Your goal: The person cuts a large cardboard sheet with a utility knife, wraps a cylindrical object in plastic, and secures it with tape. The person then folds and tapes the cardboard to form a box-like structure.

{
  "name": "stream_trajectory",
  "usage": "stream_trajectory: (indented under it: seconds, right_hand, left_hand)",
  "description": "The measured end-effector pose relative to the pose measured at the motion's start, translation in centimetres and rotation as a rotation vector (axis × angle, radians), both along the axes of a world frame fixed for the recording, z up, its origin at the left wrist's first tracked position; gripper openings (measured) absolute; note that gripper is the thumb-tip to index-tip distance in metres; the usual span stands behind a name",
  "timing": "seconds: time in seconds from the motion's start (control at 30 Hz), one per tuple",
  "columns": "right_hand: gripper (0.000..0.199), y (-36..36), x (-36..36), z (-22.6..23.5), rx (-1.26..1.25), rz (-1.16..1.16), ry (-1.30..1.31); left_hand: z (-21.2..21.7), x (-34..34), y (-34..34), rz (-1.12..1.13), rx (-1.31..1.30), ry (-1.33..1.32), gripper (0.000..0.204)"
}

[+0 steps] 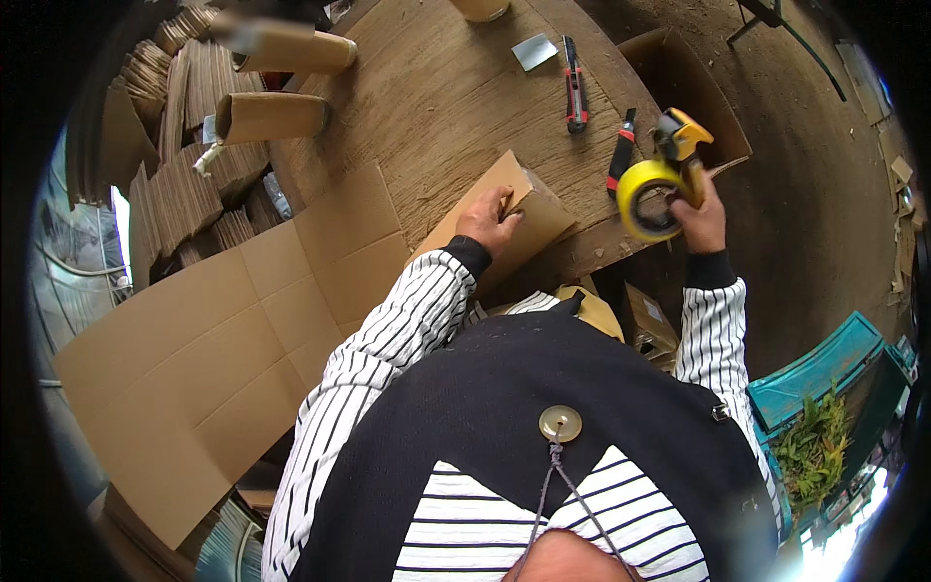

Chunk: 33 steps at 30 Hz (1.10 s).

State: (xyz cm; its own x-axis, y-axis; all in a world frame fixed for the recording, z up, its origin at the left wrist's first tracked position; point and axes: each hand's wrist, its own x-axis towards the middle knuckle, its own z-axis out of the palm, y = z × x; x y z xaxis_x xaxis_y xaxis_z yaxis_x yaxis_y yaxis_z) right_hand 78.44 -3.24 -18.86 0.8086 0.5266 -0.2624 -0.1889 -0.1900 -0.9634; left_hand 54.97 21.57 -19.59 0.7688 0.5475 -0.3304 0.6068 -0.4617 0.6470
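striped collar (465, 524) nearest, a cardboard box (531, 241) slants up and rightward at the near edge of the wooden surface (456, 107), touched by the left hand (490, 223), fingers bent, while the right hand (703, 218) (farther right) has its fingers wrapped round a yellow tape dispenser (669, 175).

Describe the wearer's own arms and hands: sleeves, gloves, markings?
Left hand and right hand: bare, no gloves. Long white sleeves with thin dark stripes, loose and creased, ending in plain black cuffs. No cables visible on either arm.
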Motion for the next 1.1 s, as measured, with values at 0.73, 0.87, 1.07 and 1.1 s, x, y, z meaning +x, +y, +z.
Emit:
stream_trajectory:
  seconds: [0.73,0.87,1.07,1.1]
  right_hand:
    - [0.066,8.3,-16.9,0.4,-0.336,0.241,-0.786]
    - [0.074,9.2,-16.8,1.8,-0.386,0.269,-0.789]
    - [0.087,9.4,-16.7,2.9,-0.447,0.378,-0.744]
    - [0.088,9.6,-16.7,3.2,-0.449,0.39,-0.74]
  left_hand:
    - [-1.9,0.0,5.6,0.201,-1.48,-0.298,0.022]
    - [-1.8,0.3,5.0,0.282,-1.641,-0.319,0.019]
    - [-1.3,1.0,5.4,0.335,-1.543,-0.3,0.013]
    - [-1.2,0.9,5.3,0.367,-1.498,-0.308,0.014]
